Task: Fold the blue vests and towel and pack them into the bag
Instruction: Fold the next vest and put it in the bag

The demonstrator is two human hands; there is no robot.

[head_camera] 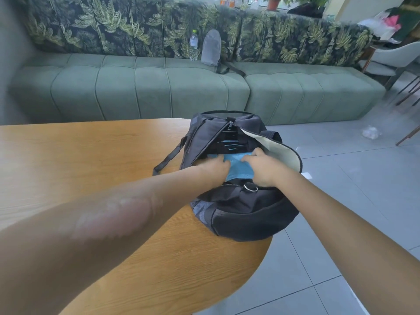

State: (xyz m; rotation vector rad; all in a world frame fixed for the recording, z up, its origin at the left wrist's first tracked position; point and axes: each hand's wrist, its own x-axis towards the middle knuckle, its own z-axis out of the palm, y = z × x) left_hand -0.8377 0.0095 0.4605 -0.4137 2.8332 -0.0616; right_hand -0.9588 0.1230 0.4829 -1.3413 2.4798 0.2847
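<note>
A black duffel bag lies on the right end of the wooden table, its top flap thrown open to the right. A folded blue cloth sits in the bag's mouth. Both hands are on it: my left hand grips its left edge with curled fingers, and my right hand grips its right side, thumb on top. Whether the cloth is a vest or the towel cannot be told. More blue fabric shows deeper inside the bag.
A green sofa runs behind the table, with a water bottle and a grey sling bag on it. The bag overhangs the table's rounded right edge above the grey tiled floor. Chairs stand at the far right.
</note>
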